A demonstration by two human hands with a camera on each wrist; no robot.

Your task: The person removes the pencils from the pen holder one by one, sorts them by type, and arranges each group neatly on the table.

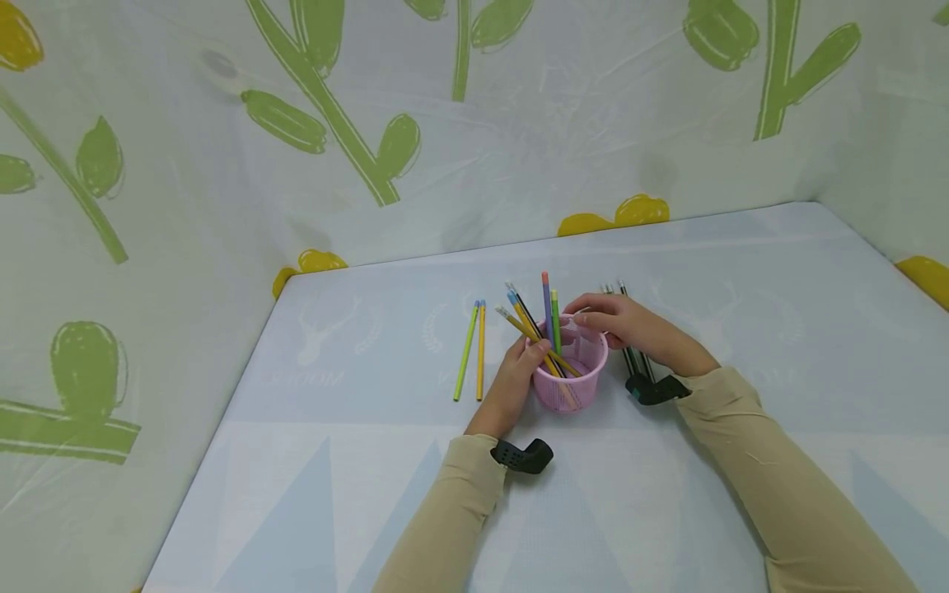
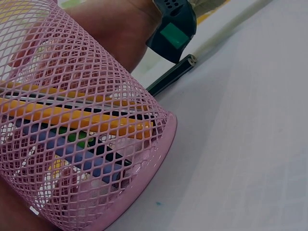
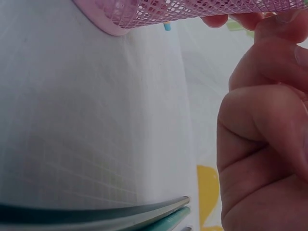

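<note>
A pink mesh pencil cup (image 1: 586,395) stands upright on the table, between the two hands. My left hand (image 1: 507,394) holds its left side, with the thumb by the rim and the leaning pencils. On the far right, my right hand (image 1: 641,328) grips the rim; its curled fingers also show beside the mesh in the right wrist view. Several pencils lean inside, among them yellow ones (image 1: 516,306), a purple one (image 1: 547,298) and a green one (image 1: 555,311). Through the mesh in the left wrist view, a yellow pencil (image 2: 96,118) slants down to the base.
Left of the cup lie a green pencil (image 1: 465,352) and a yellow pencil (image 1: 481,352), side by side. Several dark pencils (image 1: 631,360) lie to the right, partly under the right hand and wrist. The patterned table (image 1: 334,494) meets a leaf-printed wall covering (image 1: 519,165) behind.
</note>
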